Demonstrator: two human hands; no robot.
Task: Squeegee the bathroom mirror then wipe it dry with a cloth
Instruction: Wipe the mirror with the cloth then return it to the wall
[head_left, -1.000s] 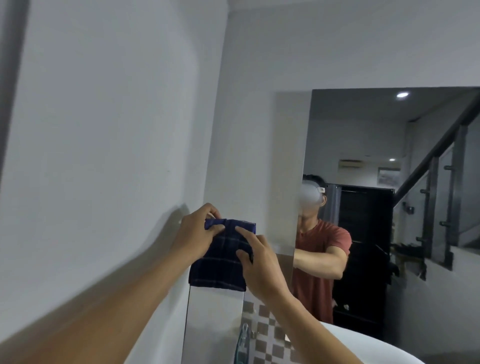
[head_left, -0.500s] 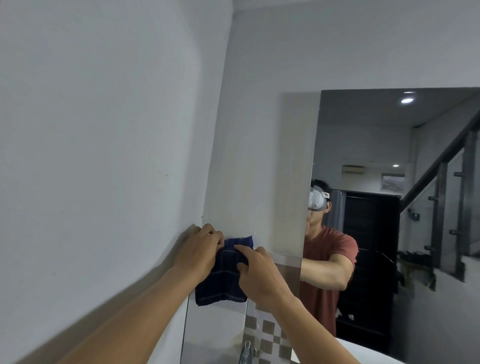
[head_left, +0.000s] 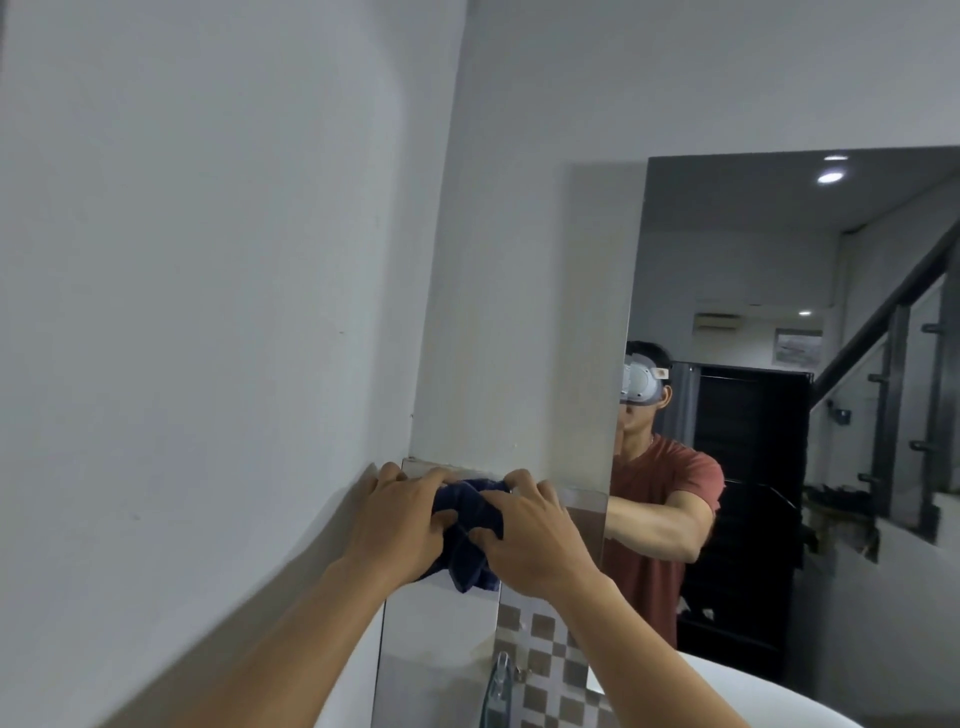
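A dark blue checked cloth (head_left: 470, 540) is bunched between my two hands in front of the wall corner, left of the mirror. My left hand (head_left: 397, 519) grips its left side, thumb curled into the fabric. My right hand (head_left: 535, 535) pinches the right side with thumb and fingers. The large wall mirror (head_left: 753, 260) hangs to the right and reflects a person in a red shirt, a staircase and a dark doorway. No squeegee is in view.
A plain white wall (head_left: 208, 312) runs close along the left. Below my hands sit a checked tile strip (head_left: 540, 654), a chrome tap (head_left: 496, 686) and the rim of a white basin (head_left: 727, 691).
The cloth hung flat between my hands; now it is crumpled into a bunch. Both hands have come closer together and sit a little lower in the view.
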